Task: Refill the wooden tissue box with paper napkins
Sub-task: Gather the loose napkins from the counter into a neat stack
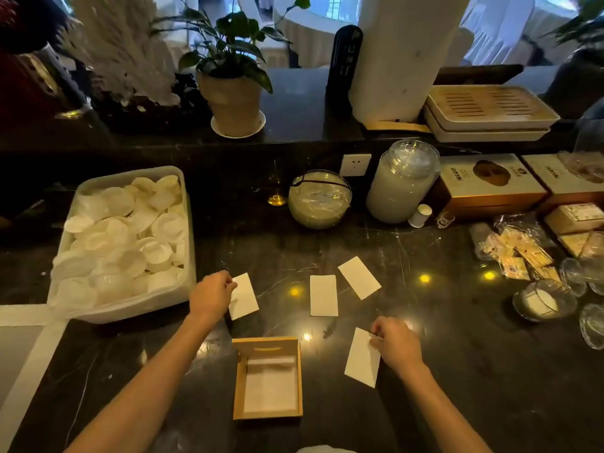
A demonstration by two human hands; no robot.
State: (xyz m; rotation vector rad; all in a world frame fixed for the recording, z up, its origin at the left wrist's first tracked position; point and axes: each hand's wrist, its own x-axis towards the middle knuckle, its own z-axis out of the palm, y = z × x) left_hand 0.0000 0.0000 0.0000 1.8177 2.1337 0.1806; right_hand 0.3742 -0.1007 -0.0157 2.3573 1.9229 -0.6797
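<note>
An open wooden tissue box (238, 380) sits near the counter's front edge, with white napkins lying flat inside it. Several folded white napkins lie on the dark counter around it. My left hand (210, 294) pinches the top corner of the left napkin (245, 299), above and left of the box. My right hand (397, 343) grips the top edge of another napkin (361, 359) just right of the box. Two loose napkins lie farther back: one upright (323, 295), one tilted (359, 277).
A white plastic bin (186, 256) full of small white dishes stands at the left. A glass bowl (319, 199) and a glass jar (402, 183) stand behind. Boxes (490, 188), wrapped packets (519, 253) and glass cups (544, 304) crowd the right side.
</note>
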